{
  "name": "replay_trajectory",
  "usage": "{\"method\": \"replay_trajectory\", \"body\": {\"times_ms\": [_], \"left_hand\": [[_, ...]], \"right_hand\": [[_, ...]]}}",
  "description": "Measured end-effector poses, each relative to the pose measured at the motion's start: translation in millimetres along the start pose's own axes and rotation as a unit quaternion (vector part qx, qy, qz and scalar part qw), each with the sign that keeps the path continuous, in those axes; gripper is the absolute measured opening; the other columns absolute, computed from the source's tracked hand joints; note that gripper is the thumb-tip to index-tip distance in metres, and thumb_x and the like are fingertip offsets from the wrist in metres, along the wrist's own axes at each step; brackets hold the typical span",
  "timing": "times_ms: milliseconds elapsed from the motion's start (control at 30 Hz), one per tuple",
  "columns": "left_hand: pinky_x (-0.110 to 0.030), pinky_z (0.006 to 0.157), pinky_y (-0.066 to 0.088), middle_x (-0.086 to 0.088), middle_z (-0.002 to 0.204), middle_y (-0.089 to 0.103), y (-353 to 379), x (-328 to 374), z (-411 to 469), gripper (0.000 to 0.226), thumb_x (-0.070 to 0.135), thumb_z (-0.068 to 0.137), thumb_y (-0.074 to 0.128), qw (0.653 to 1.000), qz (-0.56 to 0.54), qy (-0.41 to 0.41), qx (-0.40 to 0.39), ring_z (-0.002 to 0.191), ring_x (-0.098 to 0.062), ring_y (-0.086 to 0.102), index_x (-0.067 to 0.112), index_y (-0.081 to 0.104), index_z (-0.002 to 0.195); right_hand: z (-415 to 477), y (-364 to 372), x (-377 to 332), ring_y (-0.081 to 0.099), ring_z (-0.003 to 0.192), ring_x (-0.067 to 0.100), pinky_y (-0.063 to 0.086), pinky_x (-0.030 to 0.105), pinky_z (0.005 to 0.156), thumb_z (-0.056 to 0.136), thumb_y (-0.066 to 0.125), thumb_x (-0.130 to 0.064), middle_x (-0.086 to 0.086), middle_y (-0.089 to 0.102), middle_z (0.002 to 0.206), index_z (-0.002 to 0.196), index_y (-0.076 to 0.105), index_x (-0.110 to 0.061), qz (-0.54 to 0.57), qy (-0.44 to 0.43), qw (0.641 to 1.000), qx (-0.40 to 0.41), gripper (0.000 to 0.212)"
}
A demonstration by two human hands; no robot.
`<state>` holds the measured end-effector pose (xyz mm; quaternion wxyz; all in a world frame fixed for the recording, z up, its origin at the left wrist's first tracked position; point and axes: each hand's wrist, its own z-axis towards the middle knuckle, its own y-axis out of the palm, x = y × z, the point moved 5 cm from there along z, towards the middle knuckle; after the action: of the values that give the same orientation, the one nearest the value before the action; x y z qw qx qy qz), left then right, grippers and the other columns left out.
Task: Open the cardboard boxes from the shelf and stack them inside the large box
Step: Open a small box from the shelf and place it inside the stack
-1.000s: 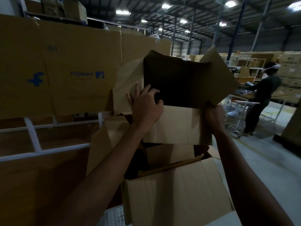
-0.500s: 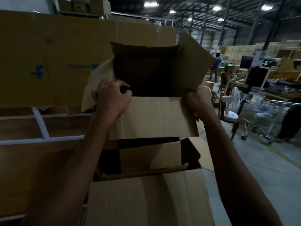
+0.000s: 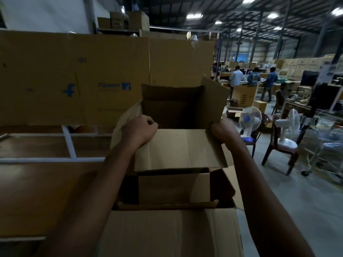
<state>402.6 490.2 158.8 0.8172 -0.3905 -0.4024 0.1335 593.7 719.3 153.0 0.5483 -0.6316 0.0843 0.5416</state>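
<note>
Dim warehouse (image 3: 269, 39); left hand (image 3: 139, 130) and right hand (image 3: 223, 133) grip the opened box (image 3: 181, 149), fingertips hidden.

- Open brown cardboard box (image 3: 178, 147): matt corrugated paperboard, creased at the flap folds, raw cut edges.
- Large brown cardboard box (image 3: 167, 232): same matt board, lightly creased.
- Flat tan cardboard sheets with blue print (image 3: 74, 76): matt, smooth.
- White shelf frame (image 3: 69, 143): painted metal, slight sheen.
- White-and-blue table fan (image 3: 249, 119): glossy plastic.
- Grey floor (image 3: 306, 210): smooth, dull concrete.
</note>
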Motion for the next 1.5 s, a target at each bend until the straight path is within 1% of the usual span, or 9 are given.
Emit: {"method": "replay_trajectory", "body": {"times_ms": [367, 700, 800, 900, 967, 1100, 1233, 1433, 1500], "left_hand": [[-0.059, 0.117, 0.028, -0.007, 0.149, 0.055, 40.9, -18.0, 7.9, 0.041, 0.047, 0.096, 0.045, 0.989, 0.124, -0.034, -0.076, 0.149, -0.032, 0.031, 0.03, 0.073, 0.121], [-0.056, 0.119, 0.022, -0.011, 0.155, 0.048, 75.9, -54.0, -1.7, 0.041, 0.035, 0.095, 0.047, 0.983, 0.11, -0.058, -0.138, 0.156, -0.031, 0.015, 0.029, 0.068, 0.13], [-0.054, 0.113, 0.037, -0.005, 0.16, 0.041, 71.5, -56.3, -3.3, 0.048, 0.021, 0.092, 0.051, 0.989, 0.051, -0.047, -0.129, 0.152, -0.031, 0.024, 0.038, 0.061, 0.136], [-0.037, 0.078, 0.052, -0.002, 0.171, 0.016, 56.9, -63.9, -0.7, 0.067, 0.007, 0.091, 0.05, 0.995, 0.028, -0.044, -0.083, 0.135, -0.027, 0.049, 0.042, 0.048, 0.148], [-0.034, 0.072, 0.048, -0.006, 0.166, 0.03, 49.5, -64.8, 5.5, 0.065, 0.008, 0.092, 0.049, 0.996, 0.027, -0.044, -0.079, 0.118, -0.022, 0.058, 0.039, 0.047, 0.15], [-0.038, 0.085, 0.047, -0.01, 0.134, 0.059, 50.0, -59.4, 18.5, 0.05, 0.015, 0.098, 0.046, 0.993, 0.05, -0.058, -0.085, 0.106, -0.024, 0.057, 0.021, 0.053, 0.148], [-0.043, 0.092, 0.047, -0.018, 0.154, 0.044, 60.3, -54.3, 29.2, 0.056, 0.018, 0.102, 0.038, 0.986, 0.077, -0.07, -0.128, 0.125, -0.039, 0.053, 0.019, 0.033, 0.158], [-0.057, 0.117, 0.033, -0.013, 0.171, 0.007, 80.2, -69.6, 39.3, 0.07, 0.03, 0.098, 0.039, 0.964, 0.178, -0.066, -0.188, 0.152, -0.042, 0.024, 0.023, 0.016, 0.163], [-0.058, 0.119, 0.029, -0.006, 0.173, -0.002, 81.9, -72.0, 38.5, 0.079, 0.033, 0.098, 0.041, 0.967, 0.168, -0.064, -0.181, 0.154, -0.042, 0.017, 0.032, -0.004, 0.164]], "right_hand": [[13.2, 31.5, 22.3, 0.067, 0.086, 0.032, 0.054, 0.036, 0.061, 0.104, 0.045, -0.026, 0.015, 0.065, 0.103, 0.109, 0.06, -0.007, -0.045, 0.042, 0.997, -0.048, 0.025], [9.9, 65.2, 44.6, 0.062, 0.077, 0.019, 0.048, 0.027, 0.054, 0.101, 0.051, -0.024, 0.008, 0.063, 0.098, 0.103, 0.059, -0.012, -0.03, 0.011, 0.997, -0.067, 0.015], [6.7, 63.1, 47.7, 0.066, 0.083, 0.025, 0.058, 0.036, 0.062, 0.1, 0.053, -0.024, 0.008, 0.064, 0.098, 0.104, 0.059, -0.015, -0.02, 0.011, 0.997, -0.071, 0.012], [12.6, 56.6, 45.9, 0.068, 0.086, 0.024, 0.058, 0.035, 0.064, 0.097, 0.058, -0.025, 0.007, 0.066, 0.1, 0.102, 0.061, -0.019, -0.027, -0.023, 0.995, -0.092, 0.009], [19.0, 51.3, 41.3, 0.068, 0.087, 0.024, 0.054, 0.032, 0.063, 0.096, 0.059, -0.023, 0.006, 0.066, 0.098, 0.097, 0.062, -0.02, -0.034, -0.041, 0.993, -0.11, 0.004], [27.6, 45.7, 36.8, 0.071, 0.09, 0.026, 0.056, 0.035, 0.065, 0.098, 0.057, -0.023, 0.009, 0.068, 0.103, 0.104, 0.062, -0.017, -0.038, -0.009, 0.987, -0.154, 0.01], [26.0, 42.5, 39.9, 0.073, 0.083, 0.029, 0.057, 0.033, 0.051, 0.101, 0.056, -0.027, 0.011, 0.068, 0.102, 0.109, 0.06, -0.015, -0.017, 0.027, 0.988, -0.149, 0.015], [16.2, 53.9, 66.4, 0.072, 0.083, 0.026, 0.064, 0.043, 0.07, 0.097, 0.059, -0.042, 0.01, 0.07, 0.101, 0.108, 0.064, -0.017, 0.009, 0.044, 0.993, -0.113, 0.028], [3.4, 45.1, 71.5, 0.072, 0.084, 0.023, 0.063, 0.042, 0.07, 0.09, 0.064, -0.059, 0.004, 0.072, 0.096, 0.118, 0.063, -0.017, 0.077, 0.029, 0.997, 0.01, 0.05]]}}
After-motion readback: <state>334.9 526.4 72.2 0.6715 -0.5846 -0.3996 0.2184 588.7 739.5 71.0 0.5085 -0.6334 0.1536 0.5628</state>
